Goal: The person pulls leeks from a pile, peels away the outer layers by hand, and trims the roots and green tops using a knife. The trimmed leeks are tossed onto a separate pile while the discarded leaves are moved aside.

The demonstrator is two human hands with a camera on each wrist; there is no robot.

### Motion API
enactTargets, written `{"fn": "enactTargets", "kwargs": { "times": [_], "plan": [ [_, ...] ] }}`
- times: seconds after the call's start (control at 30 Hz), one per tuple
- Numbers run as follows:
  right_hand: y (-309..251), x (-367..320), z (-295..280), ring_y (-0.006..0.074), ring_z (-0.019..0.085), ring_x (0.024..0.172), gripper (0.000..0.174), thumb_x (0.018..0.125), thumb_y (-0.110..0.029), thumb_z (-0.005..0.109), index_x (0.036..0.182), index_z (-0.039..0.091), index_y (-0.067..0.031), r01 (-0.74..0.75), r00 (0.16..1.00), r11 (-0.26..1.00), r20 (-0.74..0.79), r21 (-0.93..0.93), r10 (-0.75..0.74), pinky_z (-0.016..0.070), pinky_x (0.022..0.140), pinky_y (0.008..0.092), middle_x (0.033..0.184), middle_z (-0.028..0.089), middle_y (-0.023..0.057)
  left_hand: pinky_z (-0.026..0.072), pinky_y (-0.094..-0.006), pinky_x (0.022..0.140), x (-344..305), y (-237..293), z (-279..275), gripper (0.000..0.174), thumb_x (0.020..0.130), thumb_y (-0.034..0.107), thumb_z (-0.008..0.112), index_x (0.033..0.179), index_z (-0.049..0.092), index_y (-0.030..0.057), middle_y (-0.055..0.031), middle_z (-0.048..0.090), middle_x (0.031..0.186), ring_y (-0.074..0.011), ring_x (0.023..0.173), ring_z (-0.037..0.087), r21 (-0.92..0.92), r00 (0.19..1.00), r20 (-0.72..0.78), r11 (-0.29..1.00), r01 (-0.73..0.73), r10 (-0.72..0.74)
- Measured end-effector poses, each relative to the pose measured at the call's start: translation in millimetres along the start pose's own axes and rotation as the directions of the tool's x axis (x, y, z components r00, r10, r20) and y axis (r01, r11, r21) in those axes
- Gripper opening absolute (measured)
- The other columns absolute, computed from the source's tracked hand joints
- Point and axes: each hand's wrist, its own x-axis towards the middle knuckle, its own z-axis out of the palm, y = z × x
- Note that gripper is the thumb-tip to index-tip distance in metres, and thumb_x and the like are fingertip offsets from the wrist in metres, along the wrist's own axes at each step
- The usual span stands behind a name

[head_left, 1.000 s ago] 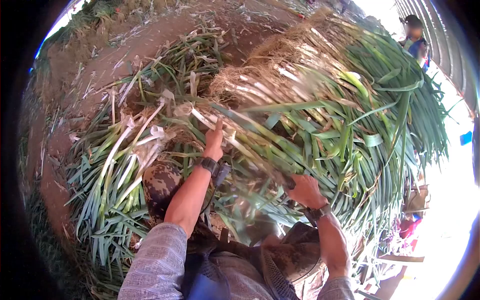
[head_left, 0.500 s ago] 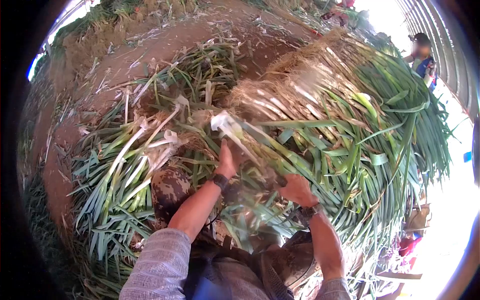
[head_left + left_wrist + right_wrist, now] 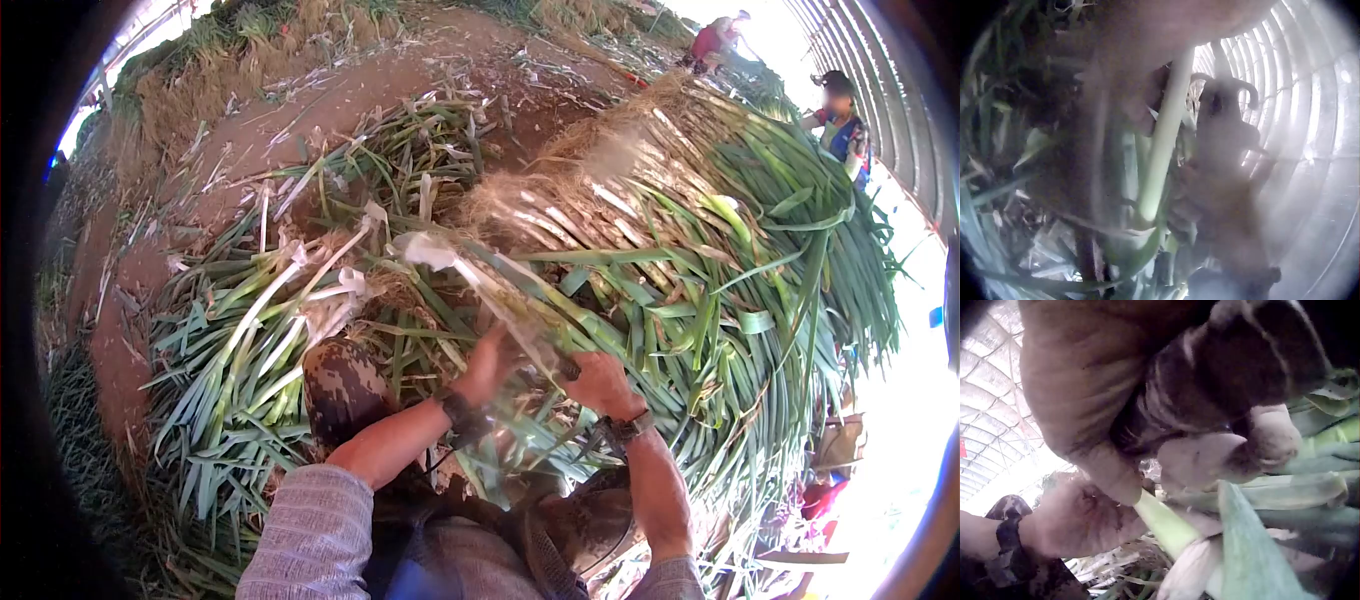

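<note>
In the head view a leek [image 3: 480, 285] slants from its pale, blurred root end down toward both hands. My left hand [image 3: 487, 365] grips its stalk from below; the same light green stalk [image 3: 1165, 150] runs out from under the palm in the left wrist view. My right hand [image 3: 598, 383] sits at the lower end of the stalk. In the right wrist view its fingers curl round a thick, dark, wrapped handle [image 3: 1222, 378], and the thumb lies against a leek stalk [image 3: 1163, 525]. The handle's far end is hidden.
A large heap of leeks [image 3: 780, 260] with roots fills the right side. Paler, cleaned leeks [image 3: 240, 330] lie to the left, beside my camouflage-clad knee [image 3: 345, 390]. Leaf scraps litter the brown soil [image 3: 390, 65]. Two people [image 3: 845, 125] [image 3: 715, 45] are at the far right.
My left hand has come from the leek's root end down the stalk toward my right hand. White loose skin now shows at the root end. The right hand has barely moved.
</note>
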Motion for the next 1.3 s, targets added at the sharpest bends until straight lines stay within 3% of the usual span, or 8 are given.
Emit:
{"fn": "enactTargets", "kwargs": {
  "times": [0.3,0.53,0.73,0.93,1.0,1.1,1.2,1.3],
  "plan": [
    [38.7,-36.7,12.1,0.0400,0.066,0.085,0.040,0.078,-0.043,0.065,0.095,0.070,-0.0078,-0.055,0.968,0.995,0.239,-0.079,0.072,0.0523,0.078,0.0467,0.088,0.069,0.0200,0.0473,-0.0321,0.055,28.1,95.5,-49.6,0.034,0.101,0.046,0.040,0.097,0.056,0.0162,0.0021,0.050,0.063,-0.0143,0.058,0.052,-0.089,0.790,-0.468,0.868,-0.488,0.396],
    [58.5,-49.9,10.9,0.0388,0.066,0.085,0.042,0.076,-0.042,0.070,0.096,0.070,-0.0049,-0.140,0.957,0.989,0.264,0.045,0.123,0.0510,0.077,0.0468,0.088,0.069,0.0193,0.0403,-0.0223,0.038,-28.4,317.2,4.9,0.032,0.100,0.041,0.046,0.087,0.053,0.0127,0.0007,0.054,0.067,-0.0076,0.048,0.049,0.284,0.543,-0.258,0.599,-0.748,0.799],
    [46.2,-58.6,2.0,0.0370,0.066,0.086,0.040,0.076,-0.036,0.073,0.101,0.070,-0.0049,-0.195,0.965,0.977,0.162,-0.092,0.208,0.0495,0.076,0.0460,0.088,0.068,0.0209,0.0428,-0.0263,0.045,-122.6,474.6,13.8,0.049,0.099,0.052,0.044,0.126,0.058,0.0134,-0.0014,0.055,0.071,-0.0073,0.054,0.050,0.845,0.365,0.143,0.078,-0.529,0.920],
    [62.2,-54.1,4.5,0.0403,0.066,0.091,0.042,0.080,-0.043,0.067,0.098,0.071,-0.0061,-0.339,0.939,0.940,0.042,-0.046,0.341,0.0506,0.082,0.0466,0.094,0.069,0.0232,0.0493,-0.0328,0.074,-170.9,506.9,-49.6,0.048,0.095,0.049,0.050,0.134,0.056,0.0206,-0.0107,0.068,0.102,-0.0169,0.078,0.064,0.595,0.433,0.376,-0.572,0.565,0.819],
    [62.2,-53.1,-6.3,0.0397,0.067,0.087,0.043,0.081,-0.042,0.067,0.098,0.071,-0.0034,-0.266,0.948,0.955,0.146,-0.135,0.285,0.0505,0.080,0.0468,0.093,0.069,0.0227,0.0508,-0.0317,0.076,-165.3,445.0,-23.4,0.052,0.094,0.049,0.052,0.133,0.056,0.0146,-0.0104,0.068,0.103,-0.0161,0.083,0.064,0.907,0.454,-0.056,-0.145,0.396,0.889],
    [71.7,-61.0,-4.6,0.0358,0.068,0.082,0.041,0.083,-0.039,0.067,0.097,0.070,-0.0013,-0.251,0.930,0.967,0.269,-0.031,0.251,0.0511,0.077,0.0456,0.089,0.070,0.0212,0.0521,-0.0313,0.085,-144.6,341.6,-11.0,0.063,0.086,0.061,0.057,0.121,0.061,0.0088,-0.0106,0.070,0.106,-0.0174,0.092,0.068,0.994,0.701,0.061,0.018,-0.105,0.710],
    [51.8,-72.9,-9.7,0.0316,0.068,0.079,0.038,0.083,-0.038,0.067,0.095,0.070,-0.0020,-0.416,0.889,0.909,0.197,-0.029,0.413,0.0516,0.075,0.0432,0.085,0.070,0.0185,0.0575,-0.0353,0.082,-82.4,238.2,-19.7,0.038,0.087,0.047,0.066,0.100,0.068,0.0109,-0.0101,0.072,0.098,-0.0214,0.089,0.070,0.651,0.901,-0.130,0.721,-0.238,0.415],
    [58.5,-84.2,-3.5,0.0324,0.068,0.079,0.040,0.081,-0.040,0.069,0.095,0.070,-0.0021,-0.419,0.859,0.905,0.292,-0.073,0.421,0.0519,0.077,0.0434,0.084,0.069,0.0186,0.0580,-0.0362,0.079,-32.8,109.2,-44.2,0.027,0.093,0.032,0.061,0.103,0.065,0.0071,-0.0093,0.070,0.094,-0.0204,0.086,0.069,0.238,0.955,-0.105,0.940,-0.246,0.277]
  ]
}}
